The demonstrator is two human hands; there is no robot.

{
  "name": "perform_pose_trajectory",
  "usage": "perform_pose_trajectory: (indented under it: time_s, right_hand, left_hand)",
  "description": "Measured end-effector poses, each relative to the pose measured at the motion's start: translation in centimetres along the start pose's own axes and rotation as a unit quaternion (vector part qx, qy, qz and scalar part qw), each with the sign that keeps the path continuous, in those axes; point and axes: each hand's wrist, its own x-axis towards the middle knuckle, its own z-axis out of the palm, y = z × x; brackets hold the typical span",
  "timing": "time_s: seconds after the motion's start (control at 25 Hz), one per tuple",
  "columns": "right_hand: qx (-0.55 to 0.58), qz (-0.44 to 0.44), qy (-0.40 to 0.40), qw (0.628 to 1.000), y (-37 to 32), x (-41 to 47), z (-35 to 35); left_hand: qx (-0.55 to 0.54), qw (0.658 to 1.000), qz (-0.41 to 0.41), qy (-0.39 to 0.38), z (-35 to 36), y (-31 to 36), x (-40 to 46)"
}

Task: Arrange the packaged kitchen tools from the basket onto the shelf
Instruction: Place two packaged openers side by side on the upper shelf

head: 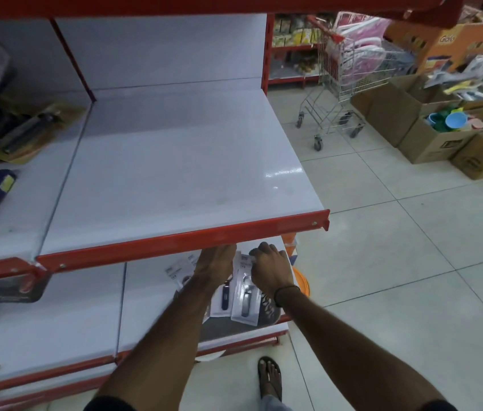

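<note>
Both of my hands reach under the red front edge of the bare upper shelf (pixel 181 161) onto the lower shelf (pixel 145 307). My right hand (pixel 270 268) grips the top of a white packaged kitchen tool (pixel 244 301) with a grey handle. Beside it lies a package with a dark blue tool (pixel 225 298), and another white package (pixel 179 271) lies further back. My left hand (pixel 215 262) rests flat over these packages, its fingers partly hidden by the shelf edge. An orange basket rim (pixel 302 280) shows behind my right wrist.
The left shelf bay holds packaged goods (pixel 20 132) and dark boxes. A shopping trolley (pixel 344 75) stands on the tiled floor to the right, with open cardboard boxes (pixel 430 134) of wares beyond it. My sandalled foot (pixel 270 375) is below the shelf.
</note>
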Motion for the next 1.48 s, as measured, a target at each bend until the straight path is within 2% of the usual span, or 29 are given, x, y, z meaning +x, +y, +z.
perform_pose_trajectory:
  time_s: [0.08, 0.2, 0.32, 0.48, 0.6, 0.68, 0.88, 1.12, 1.32, 1.48]
  right_hand:
    - [0.036, -0.003, -0.002, 0.999, -0.9, -0.8, -1.8]
    - [0.076, -0.003, -0.016, 0.997, -2.3, -3.4, -4.0]
    - [0.062, -0.046, 0.022, 0.997, -3.5, -6.2, -5.6]
    - [0.01, -0.151, 0.142, 0.978, -6.4, -9.4, -9.8]
    - [0.033, -0.197, 0.223, 0.954, -9.1, -10.2, -13.8]
    - [0.082, -0.213, 0.251, 0.941, -11.3, -9.6, -16.8]
    - [0.145, -0.254, 0.289, 0.912, -16.0, -5.6, -23.8]
    - [0.101, -0.233, 0.275, 0.927, -18.8, 1.6, -26.7]
    - [0.112, -0.173, 0.154, 0.966, -18.6, 6.6, -23.4]
    - [0.114, -0.16, 0.117, 0.974, -18.3, 8.5, -20.5]
  left_hand:
    - [-0.051, 0.998, -0.041, 0.004, -1.3, 0.2, -1.6]
    - [-0.063, 0.996, -0.057, 0.016, -4.0, 0.4, -5.6]
    - [-0.108, 0.992, -0.062, 0.016, -6.1, 0.7, -9.4]
    - [-0.116, 0.986, -0.018, 0.12, -10.6, 0.5, -14.8]
    - [-0.134, 0.968, 0.013, 0.212, -16.2, -0.8, -17.4]
    - [-0.135, 0.953, 0.006, 0.272, -20.5, -2.1, -18.0]
    - [-0.087, 0.934, -0.028, 0.345, -30.0, -7.0, -15.2]
    - [-0.088, 0.936, -0.078, 0.332, -32.2, -10.9, -9.8]
    - [-0.134, 0.949, -0.141, 0.246, -28.8, -12.9, -6.3]
    - [-0.091, 0.963, -0.15, 0.204, -26.2, -13.1, -5.5]
